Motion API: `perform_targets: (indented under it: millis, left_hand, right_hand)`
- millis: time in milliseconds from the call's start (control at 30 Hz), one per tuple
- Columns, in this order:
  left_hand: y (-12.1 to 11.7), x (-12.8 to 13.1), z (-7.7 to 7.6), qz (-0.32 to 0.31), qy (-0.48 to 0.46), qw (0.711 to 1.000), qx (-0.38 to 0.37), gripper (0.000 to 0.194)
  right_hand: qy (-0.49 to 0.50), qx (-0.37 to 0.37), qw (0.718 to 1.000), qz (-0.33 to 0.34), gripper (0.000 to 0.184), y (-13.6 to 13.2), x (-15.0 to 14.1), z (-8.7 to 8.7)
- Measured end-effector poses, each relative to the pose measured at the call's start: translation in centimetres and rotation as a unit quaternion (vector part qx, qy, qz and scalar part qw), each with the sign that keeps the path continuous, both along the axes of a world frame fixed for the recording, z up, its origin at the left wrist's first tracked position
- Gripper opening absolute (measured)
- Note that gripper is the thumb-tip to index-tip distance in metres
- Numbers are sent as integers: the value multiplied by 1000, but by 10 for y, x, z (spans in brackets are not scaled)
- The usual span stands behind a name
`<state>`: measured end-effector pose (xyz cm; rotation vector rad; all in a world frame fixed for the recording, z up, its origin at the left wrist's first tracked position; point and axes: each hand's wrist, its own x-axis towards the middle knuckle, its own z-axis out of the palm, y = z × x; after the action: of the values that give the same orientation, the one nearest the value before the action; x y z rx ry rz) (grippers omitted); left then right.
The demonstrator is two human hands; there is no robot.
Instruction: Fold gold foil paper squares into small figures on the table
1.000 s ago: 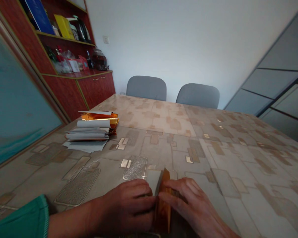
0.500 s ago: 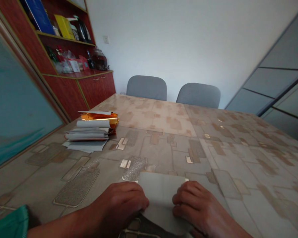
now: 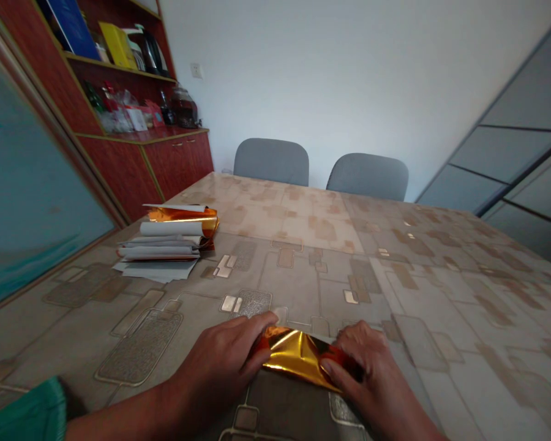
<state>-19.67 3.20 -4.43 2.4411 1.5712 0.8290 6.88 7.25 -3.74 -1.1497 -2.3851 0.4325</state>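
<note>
A sheet of shiny gold foil paper (image 3: 296, 354) is held between my two hands, low over the near part of the table, with its gold side showing and its far edge folded over. My left hand (image 3: 234, 352) grips its left end, thumb along the near side. At the right end my right hand (image 3: 365, 367) pinches it, thumb on the gold face and fingers curled behind. To the left lies a stack of folded paper (image 3: 165, 242), mostly grey-white sides with some gold foil showing, apart from both hands.
The table (image 3: 441, 275) has a patterned cover. Two grey chairs, a left chair (image 3: 270, 162) and a right chair (image 3: 367, 176), stand at its far side. A red-brown cabinet (image 3: 183, 159) with bottles and boxes is at the back left.
The paper was first upright and narrow between my hands, then opened out with its grey-white side showing. Now its gold side faces me, folded to a strip. The stack stays put.
</note>
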Motion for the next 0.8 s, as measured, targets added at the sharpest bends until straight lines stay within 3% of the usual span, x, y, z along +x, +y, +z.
perform_targets:
  millis: [200,367,467,567,667,800]
  left_hand:
    - [0,0,-1,-5,14,1000,22,29]
    - [3,2,4,-25,53,998,31,10]
    - [2,8,7,-63,56,994,63,19]
    - [-2,15,10,-153,43,986,52,29]
    - [-9,21,12,-237,98,965,62,36]
    - [-15,23,7,-230,154,960,41,45]
  right_hand:
    - [-23,46,997,-64,25,0,1,-11]
    - [-27,46,997,-63,22,-1,3,-12]
    - [-21,54,996,-68,26,-3,2,-13]
    - [-15,67,995,-74,33,-3,0,-12]
    - [-15,72,995,-68,39,-1,0,-12]
    - [-21,83,994,-71,44,0,1,-10]
